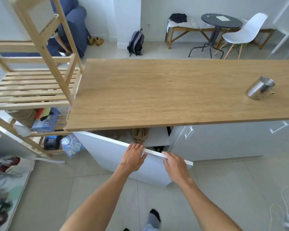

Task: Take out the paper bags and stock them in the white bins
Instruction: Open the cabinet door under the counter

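Note:
A white cabinet door (pixel 117 157) under the wooden countertop (pixel 173 90) stands swung open toward me. My left hand (pixel 133 155) rests on the door's top edge with its fingers laid over it. My right hand (pixel 174 165) touches the same edge further right, fingers straight. Inside the cabinet, brown paper bags with twisted rope handles (pixel 140 135) show just below the countertop; most of them is hidden. No white bins are in view.
A wooden slatted shelf (pixel 33 87) stands at the left with boxes and packets on its lower levels. A steel pitcher (pixel 261 88) sits on the countertop's right. Closed white cabinet doors (pixel 223 140) lie to the right. A white cord (pixel 285 210) trails on the floor.

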`<state>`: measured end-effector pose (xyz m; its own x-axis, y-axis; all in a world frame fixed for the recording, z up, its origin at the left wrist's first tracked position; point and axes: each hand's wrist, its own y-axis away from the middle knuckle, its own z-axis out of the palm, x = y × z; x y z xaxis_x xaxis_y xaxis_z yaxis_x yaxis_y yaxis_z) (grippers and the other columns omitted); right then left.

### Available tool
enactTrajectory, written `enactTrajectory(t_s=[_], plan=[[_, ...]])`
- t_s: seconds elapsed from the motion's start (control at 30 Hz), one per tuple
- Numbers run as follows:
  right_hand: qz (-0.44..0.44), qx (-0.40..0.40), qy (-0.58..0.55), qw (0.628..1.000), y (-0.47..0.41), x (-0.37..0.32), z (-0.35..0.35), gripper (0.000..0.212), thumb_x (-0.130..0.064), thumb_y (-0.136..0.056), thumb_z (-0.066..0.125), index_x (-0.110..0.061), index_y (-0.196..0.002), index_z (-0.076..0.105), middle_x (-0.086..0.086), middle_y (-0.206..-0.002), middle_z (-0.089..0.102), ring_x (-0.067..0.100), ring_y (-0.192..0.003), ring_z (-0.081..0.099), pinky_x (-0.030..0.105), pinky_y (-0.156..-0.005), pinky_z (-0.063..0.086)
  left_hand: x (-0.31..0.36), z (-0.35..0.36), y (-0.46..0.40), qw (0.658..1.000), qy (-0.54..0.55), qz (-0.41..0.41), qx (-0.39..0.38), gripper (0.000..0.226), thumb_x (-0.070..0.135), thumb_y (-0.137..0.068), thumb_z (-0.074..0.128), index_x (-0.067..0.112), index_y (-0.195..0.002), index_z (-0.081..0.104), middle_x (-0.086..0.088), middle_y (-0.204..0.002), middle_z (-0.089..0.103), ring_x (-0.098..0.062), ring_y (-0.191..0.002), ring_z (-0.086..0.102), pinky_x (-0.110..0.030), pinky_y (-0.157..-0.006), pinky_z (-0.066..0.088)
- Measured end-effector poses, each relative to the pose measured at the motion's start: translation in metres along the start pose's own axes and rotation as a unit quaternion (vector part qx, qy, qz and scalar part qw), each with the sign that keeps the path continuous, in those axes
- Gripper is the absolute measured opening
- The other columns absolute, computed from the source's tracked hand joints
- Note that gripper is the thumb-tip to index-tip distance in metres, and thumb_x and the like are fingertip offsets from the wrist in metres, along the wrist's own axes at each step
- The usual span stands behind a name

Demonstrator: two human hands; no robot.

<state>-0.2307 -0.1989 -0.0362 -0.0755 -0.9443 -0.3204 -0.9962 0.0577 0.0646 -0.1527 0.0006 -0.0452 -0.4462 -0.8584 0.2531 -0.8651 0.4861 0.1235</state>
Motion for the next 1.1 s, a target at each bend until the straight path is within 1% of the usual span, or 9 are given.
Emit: enactTrajectory(t_s=[0.17,0.3,0.47,0.57,0.67,0.73,0.87,1.0,1.1], plan=[[-0.006,0.027,0.009,1.0,0.019,-0.01,0.008,0.028,-0.017,-0.101,0.058,-0.013,-0.127,0.069,0.007,-0.103,0.076,0.033,-0.094,0.069,0.041,-0.082,0.053,-0.006,0.002,0.017,0.999,0.036,0.008,0.005,0.048,0.048,-0.107,0.033,0.015,-0.13,0.059,-0.003,-0.132,0.062,-0.023,-0.125,0.053,-0.035,-0.115,0.032],[-0.049,-0.076,0.1,0.991,0.035,-0.017,0.007,0.033,-0.035,-0.104,0.046,-0.026,-0.131,0.063,-0.001,-0.103,0.073,0.027,-0.094,0.069,0.037,-0.076,0.051,-0.023,0.007,0.04,0.999,0.023,0.002,0.038,0.056,0.054,-0.107,0.025,0.017,-0.112,0.067,0.0,-0.11,0.068,-0.021,-0.11,0.057,-0.033,-0.111,0.034],[-0.156,-0.221,0.093,0.958,0.052,-0.045,0.019,0.068,-0.041,-0.105,0.041,-0.04,-0.163,0.005,0.0,-0.121,0.068,0.033,-0.091,0.066,0.041,-0.071,0.047,-0.067,0.006,0.075,0.998,-0.004,-0.02,0.055,0.058,0.054,-0.106,0.024,0.015,-0.114,0.065,-0.004,-0.119,0.062,-0.024,-0.126,0.048,-0.043,-0.126,0.015],[-0.186,-0.244,0.035,0.951,0.063,-0.072,0.042,0.082,-0.044,-0.102,0.04,-0.037,-0.162,-0.015,-0.009,-0.17,0.021,0.032,-0.115,0.063,0.038,-0.084,0.053,-0.094,0.001,0.092,0.997,-0.012,-0.061,0.043,0.056,0.051,-0.107,0.023,0.015,-0.128,0.06,-0.009,-0.151,0.048,-0.028,-0.151,0.027,-0.047,-0.128,0.005],[-0.261,-0.228,-0.004,0.938,0.079,-0.097,0.066,0.089,-0.046,-0.1,0.039,-0.032,-0.157,-0.028,-0.015,-0.169,-0.027,0.01,-0.159,0.001,0.027,-0.123,0.019,-0.116,-0.001,0.107,0.992,0.001,-0.124,0.023,0.057,0.051,-0.108,0.022,0.016,-0.145,0.048,-0.011,-0.17,0.016,-0.025,-0.159,-0.001,-0.046,-0.128,-0.004],[-0.296,-0.22,-0.026,0.929,0.089,-0.115,0.078,0.087,-0.042,-0.1,0.04,-0.025,-0.16,-0.02,-0.011,-0.169,-0.025,0.005,-0.157,-0.017,0.027,-0.128,0.0,-0.128,0.0,0.116,0.988,0.002,-0.154,0.017,0.064,0.053,-0.107,0.019,0.017,-0.16,0.026,-0.01,-0.171,-0.001,-0.023,-0.158,-0.011,-0.043,-0.127,-0.009],[-0.348,-0.207,-0.028,0.914,0.099,-0.145,0.097,0.083,-0.042,-0.1,0.042,-0.014,-0.164,-0.003,0.0,-0.173,-0.012,0.012,-0.158,-0.015,0.036,-0.128,-0.006,-0.14,0.0,0.136,0.98,0.014,-0.199,0.017,0.074,0.056,-0.106,0.016,0.012,-0.163,-0.004,-0.015,-0.169,-0.014,-0.026,-0.156,-0.016,-0.041,-0.128,-0.006],[-0.385,-0.236,-0.023,0.892,0.099,-0.171,0.108,0.077,-0.058,-0.103,0.029,-0.022,-0.163,-0.004,-0.006,-0.171,-0.014,0.012,-0.158,-0.014,0.035,-0.128,-0.008,-0.143,-0.002,0.155,0.974,0.039,-0.222,0.018,0.077,0.051,-0.108,0.022,0.005,-0.16,-0.01,-0.016,-0.168,-0.016,-0.027,-0.156,-0.015,-0.039,-0.129,-0.004],[-0.348,-0.265,-0.098,0.894,0.103,-0.182,0.11,0.064,-0.051,-0.106,0.03,-0.025,-0.164,0.019,-0.013,-0.171,0.007,0.007,-0.159,0.004,0.028,-0.128,0.004,-0.15,-0.009,0.161,0.971,0.064,-0.23,0.013,0.076,0.046,-0.109,0.026,0.001,-0.16,-0.008,-0.018,-0.168,-0.016,-0.027,-0.157,-0.012,-0.039,-0.129,-0.003]])
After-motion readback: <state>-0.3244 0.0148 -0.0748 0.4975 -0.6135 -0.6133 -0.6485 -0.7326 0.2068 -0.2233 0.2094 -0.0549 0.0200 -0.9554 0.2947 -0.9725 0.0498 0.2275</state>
